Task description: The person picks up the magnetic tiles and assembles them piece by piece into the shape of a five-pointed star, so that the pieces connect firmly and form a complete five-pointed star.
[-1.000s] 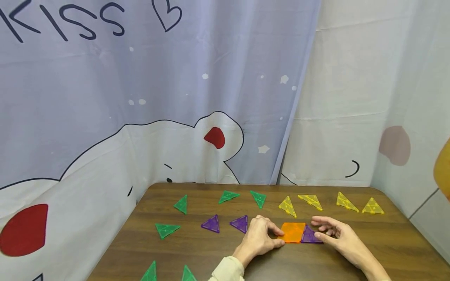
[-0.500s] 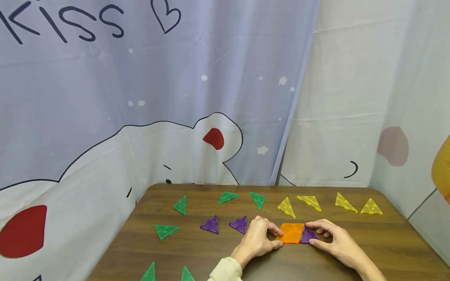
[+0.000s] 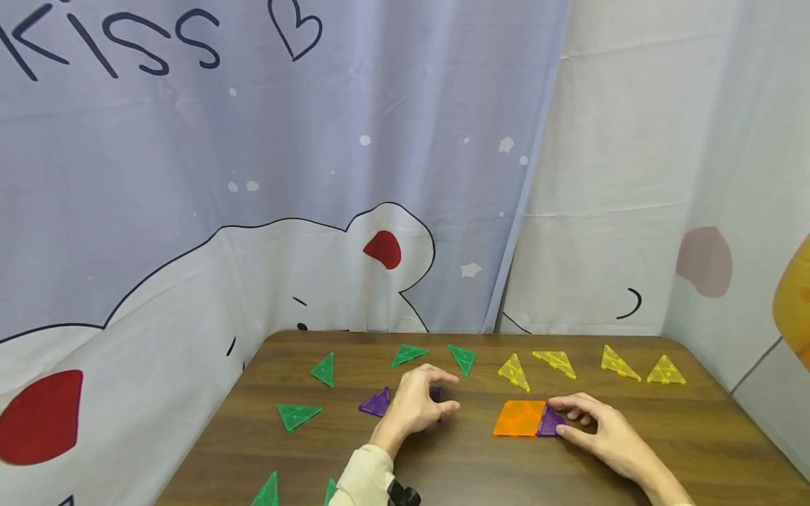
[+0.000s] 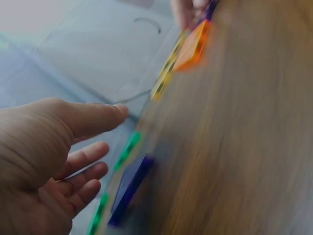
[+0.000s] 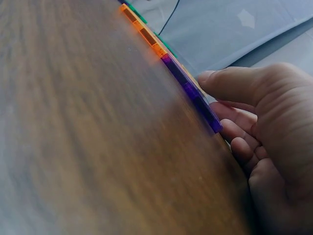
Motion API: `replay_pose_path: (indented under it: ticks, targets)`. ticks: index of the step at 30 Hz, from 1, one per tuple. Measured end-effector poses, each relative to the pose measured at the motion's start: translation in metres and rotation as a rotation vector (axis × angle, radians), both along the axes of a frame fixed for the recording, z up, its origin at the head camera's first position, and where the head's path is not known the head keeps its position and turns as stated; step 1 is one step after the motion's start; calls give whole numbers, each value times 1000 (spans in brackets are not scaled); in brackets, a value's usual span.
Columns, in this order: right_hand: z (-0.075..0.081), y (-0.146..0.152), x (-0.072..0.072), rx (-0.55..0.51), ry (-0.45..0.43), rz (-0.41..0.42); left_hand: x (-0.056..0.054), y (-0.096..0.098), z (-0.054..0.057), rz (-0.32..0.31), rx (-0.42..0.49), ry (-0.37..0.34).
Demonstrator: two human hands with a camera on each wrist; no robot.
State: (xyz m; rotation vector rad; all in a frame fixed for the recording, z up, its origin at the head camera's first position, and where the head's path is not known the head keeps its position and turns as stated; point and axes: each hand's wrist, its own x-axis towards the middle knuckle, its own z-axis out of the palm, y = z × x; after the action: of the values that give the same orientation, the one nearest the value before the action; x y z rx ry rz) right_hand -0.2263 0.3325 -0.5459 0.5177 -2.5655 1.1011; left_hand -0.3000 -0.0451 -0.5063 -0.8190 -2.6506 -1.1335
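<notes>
An orange square magnetic tile (image 3: pixel 519 419) lies flat on the wooden table, its right side against a purple triangle tile (image 3: pixel 549 421). My right hand (image 3: pixel 598 426) pinches that purple triangle, index finger at its far corner and thumb at the near side. My left hand (image 3: pixel 414 400) is over a second purple triangle tile (image 4: pixel 132 191), mostly hidden behind it in the head view; fingers and thumb are spread, with nothing between them. To its left lies another purple triangle tile (image 3: pixel 375 403).
Yellow triangle tiles (image 3: pixel 612 362) lie along the back right of the table (image 3: pixel 481 471). Several green triangle tiles (image 3: pixel 297 416) are scattered over the left side and back. A patterned curtain (image 3: pixel 380 161) hangs behind the table.
My left hand has left the orange square and moved left to the purple triangle. My right hand has closed in on the purple triangle beside the square.
</notes>
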Motion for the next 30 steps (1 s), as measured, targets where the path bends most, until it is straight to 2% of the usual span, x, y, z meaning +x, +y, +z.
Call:
replay_pose_path:
  ticks: [6, 13, 17, 23, 30]
  targets:
    - [2, 1, 0, -25, -26, -1, -4, -24, -9, 34, -33, -24]
    - [3, 2, 1, -36, -41, -4, -4, -30, -14, 65, -81, -52]
    - [1, 1, 1, -48, -39, 27, -3, -33, -14, 70, -72, -102]
    - [1, 2, 0, -52, -14, 58, 1, -33, -13, 24, -78, -162]
    - [1, 6, -2, -45, -37, 56, 6, -33, -11, -58, -100, -137]
